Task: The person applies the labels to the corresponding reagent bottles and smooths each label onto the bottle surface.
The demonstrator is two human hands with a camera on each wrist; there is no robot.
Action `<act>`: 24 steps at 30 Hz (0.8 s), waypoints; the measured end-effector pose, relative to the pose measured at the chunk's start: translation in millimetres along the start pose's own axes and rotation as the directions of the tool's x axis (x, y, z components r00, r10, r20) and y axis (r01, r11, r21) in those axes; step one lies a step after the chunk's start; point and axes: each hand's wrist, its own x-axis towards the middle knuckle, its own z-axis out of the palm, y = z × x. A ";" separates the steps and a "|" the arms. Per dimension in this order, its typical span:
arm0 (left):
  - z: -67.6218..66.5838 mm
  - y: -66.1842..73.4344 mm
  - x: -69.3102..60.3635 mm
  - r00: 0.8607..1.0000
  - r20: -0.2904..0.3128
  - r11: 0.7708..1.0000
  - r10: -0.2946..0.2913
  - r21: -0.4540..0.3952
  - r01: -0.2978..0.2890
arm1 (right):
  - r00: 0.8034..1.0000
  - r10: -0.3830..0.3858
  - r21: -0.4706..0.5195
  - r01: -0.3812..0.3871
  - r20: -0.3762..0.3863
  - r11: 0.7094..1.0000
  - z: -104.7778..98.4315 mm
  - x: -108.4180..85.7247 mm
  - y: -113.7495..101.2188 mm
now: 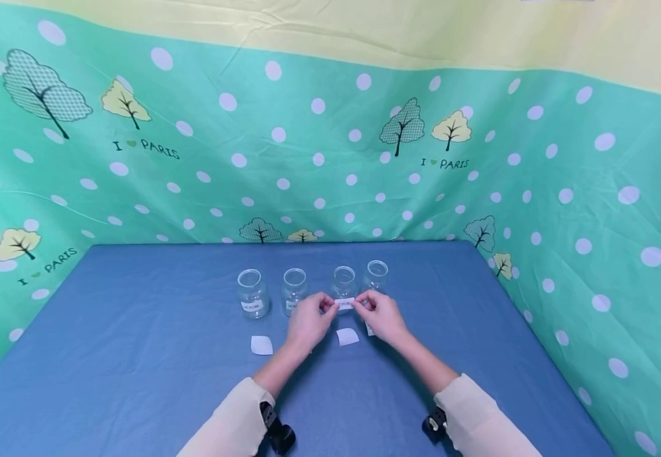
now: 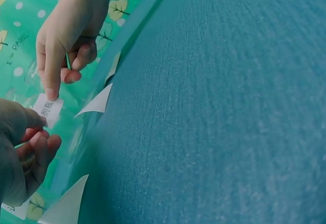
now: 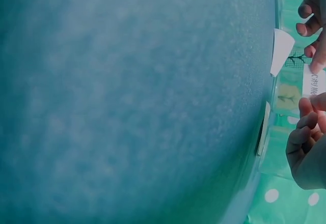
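My left hand (image 1: 310, 320) and my right hand (image 1: 384, 316) meet at the front of the third glass jar from the left (image 1: 344, 279). Between them is a white label (image 1: 344, 304) with dark printed characters, lying against the jar's front. Each hand pinches one end of it with the fingertips. In the left wrist view the label (image 2: 49, 107) has fingertips at both ends; the right wrist view shows the label (image 3: 314, 84) likewise. Partly behind my right hand stands the rightmost jar (image 1: 377, 273); its lower front is hidden.
The leftmost jar (image 1: 253, 293) and the second jar (image 1: 294, 285) carry similar white labels. Pieces of white paper (image 1: 261, 345) lie in front of the jars, one paper (image 1: 347, 336) between my forearms. A blue cloth (image 1: 165, 355) covers the table; a green printed curtain (image 1: 319, 152) hangs behind.
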 end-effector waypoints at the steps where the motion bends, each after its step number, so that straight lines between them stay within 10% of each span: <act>1: -0.2 0.5 0.2 1.000 -0.002 1.000 -0.003 -0.001 0.003 | 1.000 0.010 -0.006 -0.010 0.001 1.000 0.2 0.3 -0.5; 11: -0.4 -0.4 2.5 1.000 -0.020 1.000 0.004 0.005 -0.004 | 0.997 0.081 -0.071 -0.081 -0.008 0.994 0.8 3.7 -3.9; 24: -2.2 1.3 2.4 0.969 0.202 0.983 -0.144 -0.086 0.164 | 0.990 0.136 -0.191 -0.128 0.028 0.973 -1.0 4.4 -12.2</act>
